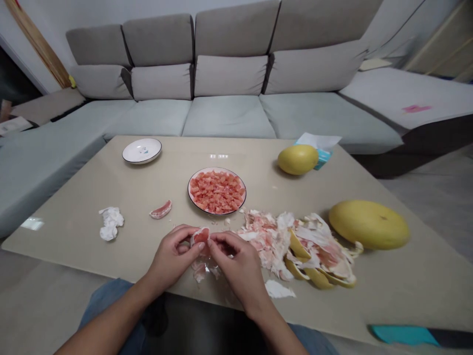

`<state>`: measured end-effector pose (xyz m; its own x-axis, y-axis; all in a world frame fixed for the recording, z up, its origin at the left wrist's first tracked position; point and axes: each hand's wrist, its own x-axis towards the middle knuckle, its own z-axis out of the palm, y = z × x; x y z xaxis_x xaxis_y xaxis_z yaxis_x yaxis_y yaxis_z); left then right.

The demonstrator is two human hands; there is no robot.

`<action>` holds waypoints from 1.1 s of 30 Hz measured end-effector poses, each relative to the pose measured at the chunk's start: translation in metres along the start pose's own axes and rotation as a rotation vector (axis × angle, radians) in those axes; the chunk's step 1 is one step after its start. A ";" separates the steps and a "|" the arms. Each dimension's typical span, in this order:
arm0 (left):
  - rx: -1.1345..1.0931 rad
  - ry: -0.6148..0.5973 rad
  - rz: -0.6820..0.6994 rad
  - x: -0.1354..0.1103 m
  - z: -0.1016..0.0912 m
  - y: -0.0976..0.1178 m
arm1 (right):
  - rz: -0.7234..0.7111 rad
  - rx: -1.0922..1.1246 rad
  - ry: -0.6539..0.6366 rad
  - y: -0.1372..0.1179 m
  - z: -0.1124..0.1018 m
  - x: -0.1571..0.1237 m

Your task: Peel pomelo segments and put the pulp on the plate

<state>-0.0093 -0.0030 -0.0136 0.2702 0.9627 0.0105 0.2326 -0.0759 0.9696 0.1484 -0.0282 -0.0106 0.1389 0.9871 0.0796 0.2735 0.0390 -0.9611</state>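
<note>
Between my two hands is a pomelo segment, its red flesh showing through a pale membrane. My left hand pinches it from the left, while the fingertips of my right hand grip its right side. Scraps of membrane lie on the table just below. Beyond the hands, a dark-rimmed plate holds a heap of peeled red pomelo flesh. One more segment, still in its skin, rests on the table to the left.
Right of my hands spreads a pile of membranes and yellow peel. Two whole pomelos sit further right, one against a tissue pack. Crumpled tissue and a white plate are left. A teal-sheathed knife-like object lies at the near right edge.
</note>
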 end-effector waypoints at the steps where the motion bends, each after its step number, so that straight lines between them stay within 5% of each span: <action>1: -0.003 0.004 -0.001 0.000 0.000 0.000 | 0.023 0.018 -0.007 0.000 0.000 0.000; 11: -0.044 0.041 -0.008 -0.006 0.006 0.000 | 0.218 0.201 -0.073 -0.001 -0.001 0.000; 22: 0.085 0.065 0.034 -0.005 0.000 0.004 | 0.064 0.093 -0.111 0.003 -0.005 0.002; 30: 0.182 0.037 0.091 -0.009 0.001 0.005 | 0.200 0.154 -0.068 -0.004 0.000 0.000; 33: 0.063 0.011 -0.007 -0.007 0.000 0.006 | 0.240 0.188 -0.078 -0.005 0.001 0.001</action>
<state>-0.0101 -0.0100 -0.0082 0.2579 0.9661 0.0073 0.2929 -0.0853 0.9523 0.1465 -0.0273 -0.0061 0.1026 0.9803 -0.1688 0.0602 -0.1755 -0.9826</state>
